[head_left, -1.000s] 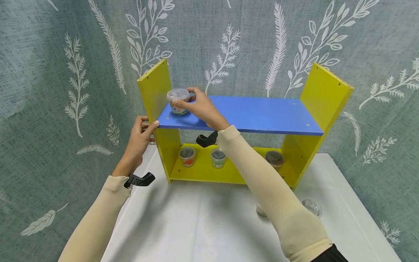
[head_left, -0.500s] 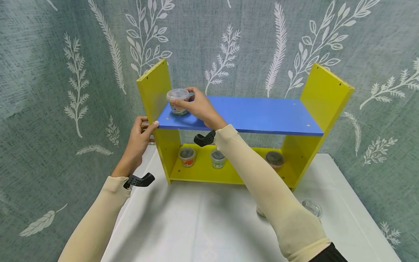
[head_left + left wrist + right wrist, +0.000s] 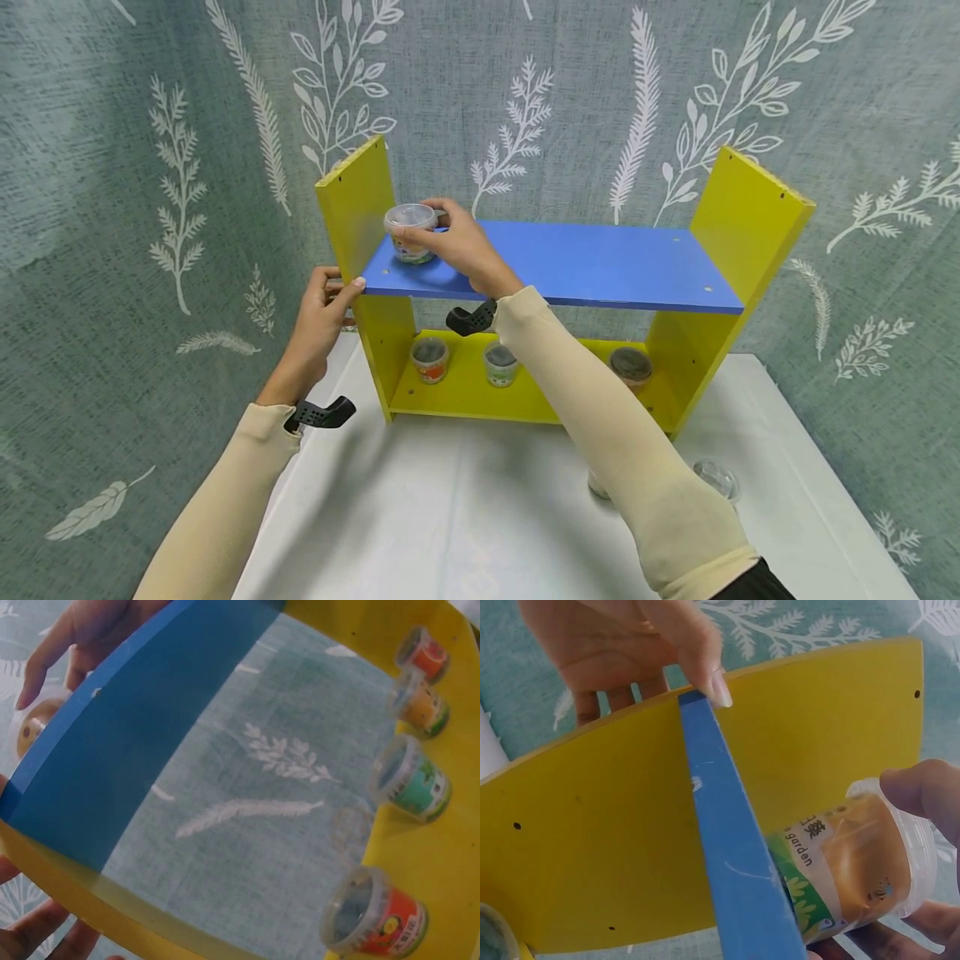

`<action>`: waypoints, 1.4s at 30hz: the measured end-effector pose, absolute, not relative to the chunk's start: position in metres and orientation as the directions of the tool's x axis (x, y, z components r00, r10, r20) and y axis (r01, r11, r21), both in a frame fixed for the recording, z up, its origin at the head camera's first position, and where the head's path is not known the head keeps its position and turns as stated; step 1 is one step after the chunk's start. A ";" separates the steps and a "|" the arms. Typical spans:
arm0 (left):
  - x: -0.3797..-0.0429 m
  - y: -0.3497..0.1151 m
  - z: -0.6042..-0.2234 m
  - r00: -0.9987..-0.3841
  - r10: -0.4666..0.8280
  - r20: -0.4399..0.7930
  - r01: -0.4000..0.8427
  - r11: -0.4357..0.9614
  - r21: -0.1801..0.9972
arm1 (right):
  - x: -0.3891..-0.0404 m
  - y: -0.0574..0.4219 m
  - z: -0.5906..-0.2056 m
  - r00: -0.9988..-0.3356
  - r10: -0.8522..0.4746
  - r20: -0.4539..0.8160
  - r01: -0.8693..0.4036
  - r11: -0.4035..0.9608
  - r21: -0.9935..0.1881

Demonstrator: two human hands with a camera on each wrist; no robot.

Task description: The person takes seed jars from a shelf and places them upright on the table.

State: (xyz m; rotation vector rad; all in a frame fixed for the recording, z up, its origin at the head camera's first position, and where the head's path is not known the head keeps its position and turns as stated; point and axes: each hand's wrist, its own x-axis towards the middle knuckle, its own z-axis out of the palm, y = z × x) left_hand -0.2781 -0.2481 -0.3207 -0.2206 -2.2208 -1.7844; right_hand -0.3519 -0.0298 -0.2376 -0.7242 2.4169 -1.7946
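Observation:
My right hand [image 3: 467, 250] grips a small clear plastic tub [image 3: 411, 242] at the left end of the blue shelf board [image 3: 592, 258]. In the right wrist view the tub [image 3: 847, 870] shows a pale lid, orange body and green "garden" label; its base is right at the board. My left hand [image 3: 318, 321] holds the front edge of the yellow side panel [image 3: 354, 200], thumb at the board's corner and fingers round the outer side. The left wrist view has the other hand [image 3: 97, 637] beyond the blue board.
On the yellow lower shelf [image 3: 465, 404] stand several tubs, among them an orange-labelled tub [image 3: 431, 360], a green-labelled tub [image 3: 500, 364] and a tub [image 3: 630, 367] at the right. On the white table, a clear container [image 3: 716, 479] lies right of the right sleeve, which partly covers another tub [image 3: 597, 485].
Both hands keep their places, the right on the tub and the left on the side panel. Only a slight shift of the whole view shows.

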 end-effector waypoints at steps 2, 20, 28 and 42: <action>-0.278 -0.248 -0.321 -0.948 -0.056 0.313 0.294 0.223 0.929 | -0.352 -0.029 -0.237 -0.889 -0.390 0.239 -0.339 0.209 -0.917; -0.278 -0.247 -0.322 -0.952 -0.058 0.301 0.284 0.206 0.937 | -0.345 -0.020 -0.237 -0.891 -0.387 0.238 -0.338 0.215 -0.916; -0.280 -0.247 -0.322 -0.951 -0.067 0.300 0.280 0.217 0.935 | -0.340 -0.012 -0.235 -0.877 -0.413 0.245 -0.353 0.208 -0.912; -0.281 -0.244 -0.322 -0.950 -0.077 0.303 0.281 0.217 0.935 | -0.330 -0.001 -0.237 -0.846 -0.460 0.269 -0.384 0.177 -0.906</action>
